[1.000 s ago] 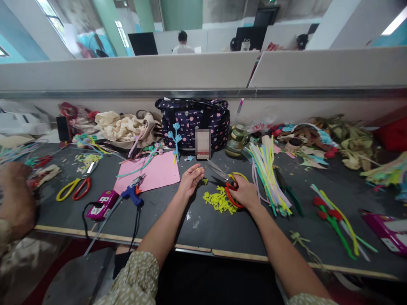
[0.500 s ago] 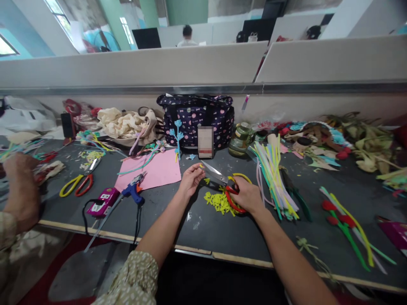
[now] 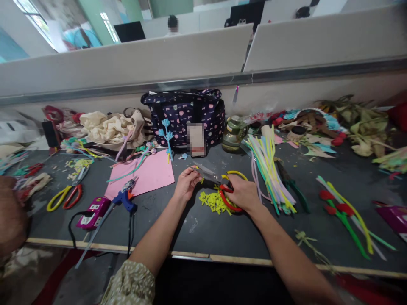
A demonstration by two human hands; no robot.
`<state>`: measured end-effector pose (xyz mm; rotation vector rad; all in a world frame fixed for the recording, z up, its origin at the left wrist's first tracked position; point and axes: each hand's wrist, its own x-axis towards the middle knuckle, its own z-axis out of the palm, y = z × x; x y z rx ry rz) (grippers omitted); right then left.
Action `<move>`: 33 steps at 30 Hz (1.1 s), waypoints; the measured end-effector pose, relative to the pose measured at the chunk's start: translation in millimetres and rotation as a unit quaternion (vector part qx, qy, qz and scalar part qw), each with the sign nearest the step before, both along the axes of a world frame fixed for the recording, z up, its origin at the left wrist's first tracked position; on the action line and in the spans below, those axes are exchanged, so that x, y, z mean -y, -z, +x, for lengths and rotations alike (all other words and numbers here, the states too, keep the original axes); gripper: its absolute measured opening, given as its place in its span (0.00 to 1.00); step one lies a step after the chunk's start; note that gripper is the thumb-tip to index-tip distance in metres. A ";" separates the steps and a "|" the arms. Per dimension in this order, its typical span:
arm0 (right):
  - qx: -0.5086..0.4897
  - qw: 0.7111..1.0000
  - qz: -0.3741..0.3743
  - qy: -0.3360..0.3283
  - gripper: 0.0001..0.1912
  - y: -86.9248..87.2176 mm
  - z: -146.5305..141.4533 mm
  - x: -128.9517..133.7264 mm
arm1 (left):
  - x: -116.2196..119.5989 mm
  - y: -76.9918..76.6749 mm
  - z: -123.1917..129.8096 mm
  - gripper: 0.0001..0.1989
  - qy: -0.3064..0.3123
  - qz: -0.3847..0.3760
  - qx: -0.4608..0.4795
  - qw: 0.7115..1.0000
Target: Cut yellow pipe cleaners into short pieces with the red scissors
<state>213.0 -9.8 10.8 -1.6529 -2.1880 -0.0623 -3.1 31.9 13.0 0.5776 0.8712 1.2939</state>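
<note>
My left hand [image 3: 187, 183] is closed in a pinch, with the tip of a thin yellow strip [image 3: 196, 167] just showing at the fingertips. Most of the strip is hidden by the fingers. In my right hand [image 3: 242, 192] are scissors [image 3: 233, 206] with one red and one yellow handle loop. Their blades point left, right beside my left fingertips. Below the blades lies a pile of short yellow cut pieces [image 3: 211, 202] on the dark table. A bundle of coloured pipe cleaners [image 3: 270, 173] lies to the right of my right hand.
Left of me are a pink sheet [image 3: 155, 173], a blue glue gun [image 3: 124, 199], a purple power strip [image 3: 94, 213] and other scissors [image 3: 73, 197]. A patterned bag [image 3: 181, 114] stands behind a phone [image 3: 197, 140]. Red-tipped stems [image 3: 341, 216] lie right. Another person's arm [image 3: 12, 216] is at far left.
The view has shifted, so most things sit further left in the picture. The scissor blades have moved slightly at my left fingertips. The other person's arm shows less at the left edge.
</note>
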 end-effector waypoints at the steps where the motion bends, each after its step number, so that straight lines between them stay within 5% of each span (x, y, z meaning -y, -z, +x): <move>1: 0.003 1.000 -0.001 0.001 0.19 -0.4 -0.3 0.4 | 0.2 0.0 0.3 0.17 -0.004 -0.001 -0.004 1.000; 20: 0.017 1.000 -0.025 -0.009 0.15 2.4 -5.3 2.6 | 1.9 -0.7 2.7 0.14 -0.038 0.007 -0.013 0.999; 33: 0.022 0.999 0.028 -0.023 0.10 3.9 -5.8 1.8 | 4.0 -5.5 3.5 0.17 -0.037 0.001 0.003 0.999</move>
